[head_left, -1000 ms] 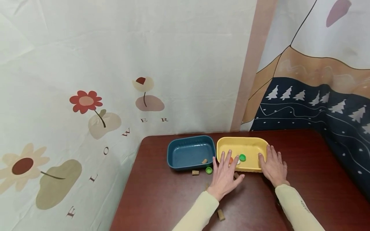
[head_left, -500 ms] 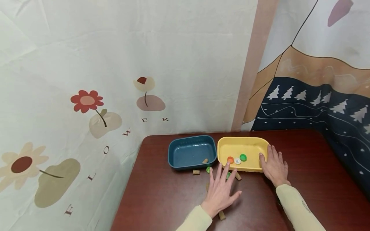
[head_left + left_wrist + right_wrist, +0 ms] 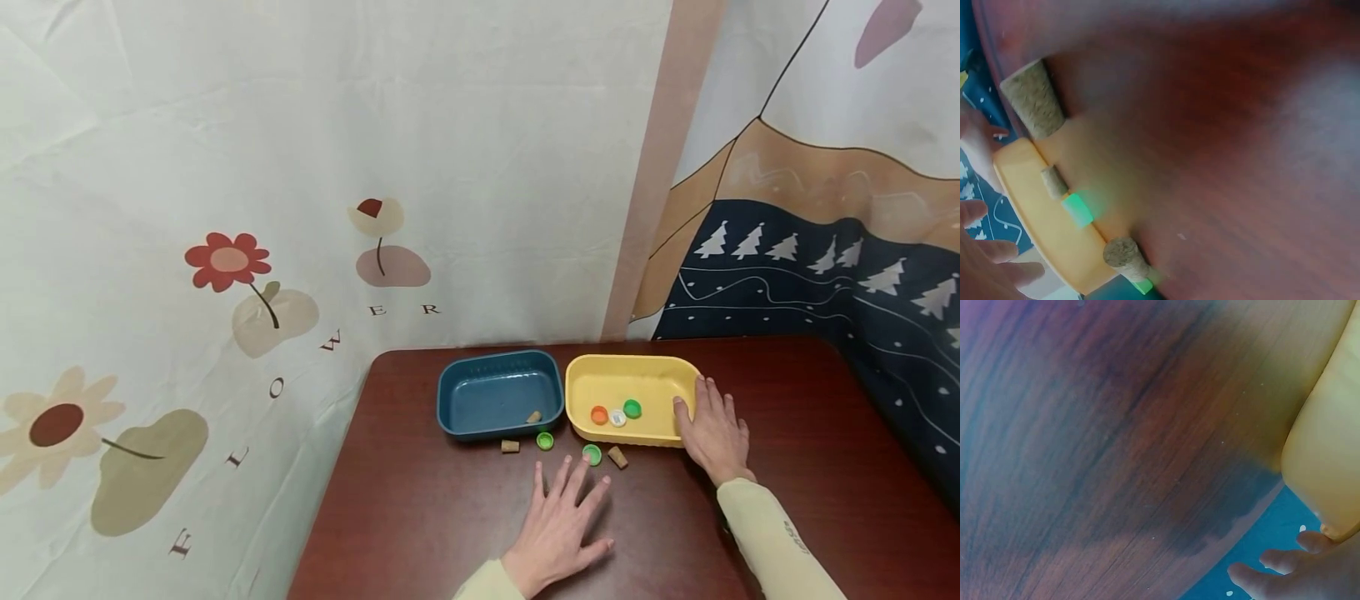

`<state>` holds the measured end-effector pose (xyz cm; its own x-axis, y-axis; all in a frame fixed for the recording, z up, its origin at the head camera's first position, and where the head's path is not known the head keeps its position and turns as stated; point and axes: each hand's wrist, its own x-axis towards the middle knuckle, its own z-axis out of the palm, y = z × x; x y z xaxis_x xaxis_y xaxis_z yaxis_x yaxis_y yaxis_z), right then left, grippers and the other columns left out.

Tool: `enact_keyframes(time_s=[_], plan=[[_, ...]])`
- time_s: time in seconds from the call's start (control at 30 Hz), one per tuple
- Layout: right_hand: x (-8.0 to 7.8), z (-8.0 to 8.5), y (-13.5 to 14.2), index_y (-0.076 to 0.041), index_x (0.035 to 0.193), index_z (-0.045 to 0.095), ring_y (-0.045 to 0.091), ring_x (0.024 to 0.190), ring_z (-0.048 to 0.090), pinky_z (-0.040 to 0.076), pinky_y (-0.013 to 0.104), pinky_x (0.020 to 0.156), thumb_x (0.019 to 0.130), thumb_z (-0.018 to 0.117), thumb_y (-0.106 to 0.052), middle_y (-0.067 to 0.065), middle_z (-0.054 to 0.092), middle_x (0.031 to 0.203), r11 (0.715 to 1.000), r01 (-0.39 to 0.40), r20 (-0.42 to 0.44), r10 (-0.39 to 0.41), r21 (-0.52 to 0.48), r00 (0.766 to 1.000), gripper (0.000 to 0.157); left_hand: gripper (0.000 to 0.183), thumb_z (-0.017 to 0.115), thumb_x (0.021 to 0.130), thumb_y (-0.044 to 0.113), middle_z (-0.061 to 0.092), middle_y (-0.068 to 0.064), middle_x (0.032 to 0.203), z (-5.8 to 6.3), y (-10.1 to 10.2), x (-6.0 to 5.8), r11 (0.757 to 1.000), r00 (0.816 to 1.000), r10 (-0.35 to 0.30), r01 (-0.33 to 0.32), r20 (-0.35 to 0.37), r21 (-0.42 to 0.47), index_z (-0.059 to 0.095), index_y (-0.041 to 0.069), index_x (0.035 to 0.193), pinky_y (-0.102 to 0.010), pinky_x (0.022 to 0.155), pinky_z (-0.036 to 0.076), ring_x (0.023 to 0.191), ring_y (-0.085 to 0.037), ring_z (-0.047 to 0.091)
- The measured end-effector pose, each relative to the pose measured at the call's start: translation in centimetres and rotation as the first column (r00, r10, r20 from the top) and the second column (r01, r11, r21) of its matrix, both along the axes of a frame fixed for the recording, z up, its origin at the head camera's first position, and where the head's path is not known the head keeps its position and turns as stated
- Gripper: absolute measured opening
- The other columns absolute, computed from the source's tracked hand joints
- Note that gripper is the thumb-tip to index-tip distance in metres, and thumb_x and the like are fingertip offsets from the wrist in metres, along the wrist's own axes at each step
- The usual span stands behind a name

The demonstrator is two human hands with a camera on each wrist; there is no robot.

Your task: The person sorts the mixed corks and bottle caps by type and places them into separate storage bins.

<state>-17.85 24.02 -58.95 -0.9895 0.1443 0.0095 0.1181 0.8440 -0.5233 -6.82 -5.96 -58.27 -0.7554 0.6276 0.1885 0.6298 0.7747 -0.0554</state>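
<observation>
My left hand (image 3: pixel 553 529) hovers low over the table with its fingers spread and nothing in them. Ahead of its fingertips lie a green bottle cap (image 3: pixel 592 454) and a cork (image 3: pixel 617 457). Another green bottle cap (image 3: pixel 545 441) and cork (image 3: pixel 510 447) lie farther left. In the left wrist view a larger-looking cork (image 3: pixel 1034 99) is nearer the camera. My right hand (image 3: pixel 716 433) holds the right end of the yellow basin (image 3: pixel 660 379), thumb inside the rim and fingers outside. Inside that basin are orange (image 3: pixel 599 415), white (image 3: pixel 617 417) and green (image 3: pixel 632 408) caps.
A dark blue basin (image 3: pixel 498 396) stands left of the yellow one, with a cork (image 3: pixel 534 417) in its near right corner. Both sit near the back edge of the reddish-brown table (image 3: pixel 420 517). Behind hangs a printed cloth (image 3: pixel 480 167).
My left hand has drawn back from over the yellow basin toward the table's near side, uncovering the caps and a cork. My right hand stays at the basin's rim.
</observation>
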Motion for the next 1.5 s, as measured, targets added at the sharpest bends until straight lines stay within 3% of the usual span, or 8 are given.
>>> enact_keyframes(time_s=[0.23,0.53,0.73,1.0,1.13,1.37,1.5], plan=[[0.0,0.1,-0.2,0.000,0.164,0.010,0.062,0.147,0.016,0.017,0.082,0.106,0.109,0.026,-0.055,0.032,0.016,0.166,1.000,-0.001,-0.003,0.001,-0.003,1.000,0.080,0.072,0.056,0.095,0.071,0.032,-0.008,0.167,-0.4,-1.3,1.0,0.994,0.993,-0.095,0.099,0.075,-0.046,0.046,0.034,0.156,-0.074,0.105,0.036,0.146,-0.034,0.042],[0.2,0.0,-0.1,-0.001,0.165,0.007,0.061,0.147,0.014,0.017,0.082,0.106,0.109,0.026,-0.056,0.031,0.013,0.166,1.000,0.001,0.014,-0.001,0.001,1.000,0.081,0.062,0.050,0.102,0.064,0.034,-0.001,0.166,-0.3,-2.7,1.1,0.964,0.957,-0.195,0.227,0.216,-0.137,0.043,0.037,0.157,-0.071,0.110,0.032,0.148,-0.024,0.038],[0.1,0.2,-0.1,0.000,0.164,0.008,0.061,0.147,0.014,0.017,0.083,0.106,0.109,0.026,-0.055,0.032,0.014,0.166,1.000,-0.002,0.010,0.002,-0.002,1.000,0.080,0.052,0.053,0.104,0.055,0.041,0.000,0.160,-0.4,-3.3,1.7,0.952,0.949,-0.245,0.274,0.200,-0.137,0.050,0.036,0.152,-0.062,0.108,0.041,0.136,-0.016,0.050],[0.2,0.2,-0.1,0.001,0.164,0.008,0.061,0.147,0.015,0.018,0.083,0.106,0.109,0.026,-0.056,0.032,0.014,0.166,1.000,0.000,0.017,0.000,0.004,1.000,0.081,0.029,0.062,0.103,0.044,0.061,0.009,0.122,-0.9,-3.8,2.4,0.947,0.951,-0.291,0.302,0.102,-0.114,0.067,0.035,0.130,-0.048,0.102,0.047,0.104,-0.007,0.060],[0.3,0.1,-0.1,0.001,0.164,0.008,0.062,0.147,0.015,0.017,0.083,0.105,0.109,0.026,-0.055,0.032,0.014,0.166,1.000,-0.001,0.015,0.001,0.001,1.000,0.081,0.022,0.060,0.106,0.039,0.063,0.011,0.110,-0.9,-4.0,2.7,0.944,0.946,-0.307,0.317,0.109,-0.090,0.071,0.033,0.123,-0.044,0.102,0.047,0.100,-0.005,0.060],[0.2,0.1,-0.1,0.000,0.164,0.008,0.061,0.147,0.015,0.017,0.083,0.106,0.109,0.026,-0.055,0.032,0.014,0.166,1.000,-0.001,0.021,0.001,0.006,1.000,0.081,0.035,0.055,0.103,0.057,0.061,0.010,0.110,-0.7,-4.6,3.0,0.943,0.934,-0.315,0.328,0.169,-0.054,0.071,0.031,0.119,-0.045,0.104,0.047,0.100,-0.005,0.059],[0.2,0.2,0.0,0.000,0.164,0.007,0.062,0.147,0.014,0.017,0.083,0.105,0.109,0.026,-0.055,0.032,0.014,0.166,1.000,-0.003,0.022,0.003,0.000,1.000,0.081,0.023,0.058,0.105,0.043,0.060,0.010,0.111,-0.6,-4.8,3.2,0.944,0.936,-0.326,0.330,0.129,-0.004,0.071,0.029,0.118,-0.046,0.105,0.047,0.102,-0.006,0.058]])
